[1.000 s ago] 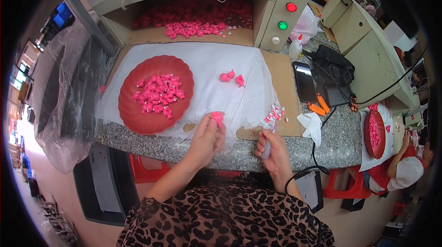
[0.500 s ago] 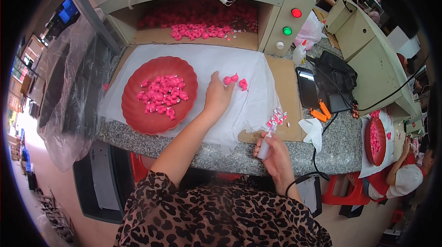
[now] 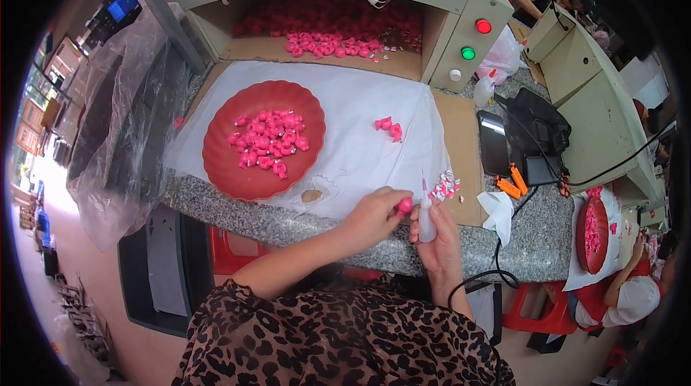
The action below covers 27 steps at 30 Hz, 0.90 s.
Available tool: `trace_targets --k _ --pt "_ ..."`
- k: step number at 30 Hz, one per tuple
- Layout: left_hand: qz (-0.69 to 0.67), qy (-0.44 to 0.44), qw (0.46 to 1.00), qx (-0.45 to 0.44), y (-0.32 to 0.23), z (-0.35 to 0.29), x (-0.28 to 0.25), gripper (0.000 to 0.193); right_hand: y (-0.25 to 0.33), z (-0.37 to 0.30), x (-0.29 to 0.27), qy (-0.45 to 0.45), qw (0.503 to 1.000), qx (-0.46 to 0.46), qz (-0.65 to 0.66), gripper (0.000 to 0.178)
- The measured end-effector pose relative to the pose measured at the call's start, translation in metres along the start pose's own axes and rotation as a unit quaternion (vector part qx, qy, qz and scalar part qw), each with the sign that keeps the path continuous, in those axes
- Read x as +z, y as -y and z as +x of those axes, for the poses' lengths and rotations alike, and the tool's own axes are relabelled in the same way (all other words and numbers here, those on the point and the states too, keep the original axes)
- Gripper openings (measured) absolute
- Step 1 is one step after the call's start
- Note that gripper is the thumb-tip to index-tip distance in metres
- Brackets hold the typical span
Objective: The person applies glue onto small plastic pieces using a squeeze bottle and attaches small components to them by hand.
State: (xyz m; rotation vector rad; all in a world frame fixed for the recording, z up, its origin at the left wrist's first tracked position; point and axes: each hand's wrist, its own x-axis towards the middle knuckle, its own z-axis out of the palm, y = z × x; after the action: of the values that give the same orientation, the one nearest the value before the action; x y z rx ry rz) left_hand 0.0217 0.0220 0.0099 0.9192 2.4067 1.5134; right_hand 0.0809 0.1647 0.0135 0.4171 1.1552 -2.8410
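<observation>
My left hand point(image 3: 376, 219) pinches a small pink moulded piece point(image 3: 404, 205) at the table's front edge. Close beside it, my right hand point(image 3: 440, 245) is wrapped round a small translucent squeeze bottle point(image 3: 427, 224), its thin needle tip pointing up. Several small white-and-pink bits point(image 3: 447, 185) lie just right of the bottle tip. Farther back on the white paper sheet point(image 3: 353, 98) are a few loose pink pieces point(image 3: 389, 127). To the left, a scalloped red plate point(image 3: 222, 116) carries a heap of similar pink pieces point(image 3: 270, 140), some with shiny spots.
At the back stands a beige box-shaped machine point(image 3: 453, 33) with lit buttons and many pink pieces inside. On the right lie a phone point(image 3: 492, 145), a black bag point(image 3: 536, 127), orange-handled items point(image 3: 513, 183) and a white tissue point(image 3: 497, 212). A black cable point(image 3: 497, 256) hangs near my right wrist.
My left hand has come back from the pink pieces on the paper to the bottle, now with a pink piece in its fingers. The right hand still holds the bottle. The view has shifted slightly.
</observation>
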Motion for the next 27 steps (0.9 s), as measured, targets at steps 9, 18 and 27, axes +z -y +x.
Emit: trace_targets --k 9,18,27 --pt "-0.541 0.031 0.810 -0.225 -0.002 -0.014 0.003 0.024 -0.008 0.001 0.000 0.064 0.995 -0.014 0.073 0.020" --pt "-0.546 -0.016 0.811 -0.207 0.004 -0.012 0.009 0.022 -0.006 -0.001 0.004 0.018 0.996 -0.054 0.069 0.026" --pt "-0.260 -0.170 0.948 -0.064 0.029 -0.005 0.021 0.022 -0.005 -0.001 -0.016 -0.074 0.970 -0.211 -0.097 0.025"
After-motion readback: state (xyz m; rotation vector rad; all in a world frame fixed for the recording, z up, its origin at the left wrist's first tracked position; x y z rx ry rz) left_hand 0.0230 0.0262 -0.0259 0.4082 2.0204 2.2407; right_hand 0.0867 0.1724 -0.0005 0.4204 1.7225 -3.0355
